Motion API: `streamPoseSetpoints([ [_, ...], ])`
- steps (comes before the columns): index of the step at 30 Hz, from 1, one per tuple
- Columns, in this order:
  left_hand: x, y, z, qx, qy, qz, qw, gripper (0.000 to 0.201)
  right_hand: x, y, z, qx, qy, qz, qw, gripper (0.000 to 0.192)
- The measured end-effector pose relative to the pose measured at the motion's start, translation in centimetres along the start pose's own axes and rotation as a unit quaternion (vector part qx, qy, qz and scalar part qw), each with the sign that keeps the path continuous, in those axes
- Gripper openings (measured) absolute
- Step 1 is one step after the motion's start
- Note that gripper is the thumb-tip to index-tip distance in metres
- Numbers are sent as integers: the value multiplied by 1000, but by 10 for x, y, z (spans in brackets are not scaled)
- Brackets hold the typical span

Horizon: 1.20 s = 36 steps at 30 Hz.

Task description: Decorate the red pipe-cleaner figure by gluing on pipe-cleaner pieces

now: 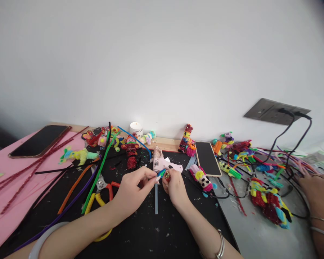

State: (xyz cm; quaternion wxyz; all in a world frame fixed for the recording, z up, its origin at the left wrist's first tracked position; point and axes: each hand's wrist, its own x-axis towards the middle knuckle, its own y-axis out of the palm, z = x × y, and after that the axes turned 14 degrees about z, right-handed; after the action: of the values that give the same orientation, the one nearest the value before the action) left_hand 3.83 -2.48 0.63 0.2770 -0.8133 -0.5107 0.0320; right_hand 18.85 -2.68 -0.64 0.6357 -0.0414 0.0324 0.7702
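Fingertips of my left hand [135,189] and my right hand [176,187] are pinched around a small blue, green and white fuzzy pipe-cleaner piece [161,175], held between them. A small gold, shiny spot shows at my right fingertips; I cannot tell what it is. Just behind my fingers lies a pale pink glue gun [162,162]. Below them, a translucent glue stick [156,201] rests on the black mat [156,233]. Pliers [104,185] with red and yellow handles lie left of my left hand, partly under its wrist.
Pipe cleaners [97,180] lie to the left beside a phone [39,141] on pink sheet [10,216]. Several pipe-cleaner figures [187,138] line the back. Another phone [208,159], black cables [277,136] and another person's hand [318,194] are at right.
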Motion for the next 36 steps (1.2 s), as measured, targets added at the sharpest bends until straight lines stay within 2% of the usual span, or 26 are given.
streamPoseSetpoints([
  [17, -2, 1, -1, -1, -6, 10, 1000, 12, 1, -2, -2, 5, 3, -12, 1000, 41],
  [24, -2, 2, -1, -9, -15, 17, 1000, 12, 2, -2, -5, 40, 15, -18, 999, 44],
  [28, 1, 3, -2, -88, -58, 20, 994, 14, 3, -4, -7, 122, 33, -17, 992, 49],
  [32, 7, 0, -5, -239, -121, 5, 963, 20, 4, -5, -7, 182, 43, -9, 982, 50],
  [36, 13, -4, -6, -299, -139, -15, 944, 23, 3, -5, -5, 197, 17, -3, 980, 44],
])
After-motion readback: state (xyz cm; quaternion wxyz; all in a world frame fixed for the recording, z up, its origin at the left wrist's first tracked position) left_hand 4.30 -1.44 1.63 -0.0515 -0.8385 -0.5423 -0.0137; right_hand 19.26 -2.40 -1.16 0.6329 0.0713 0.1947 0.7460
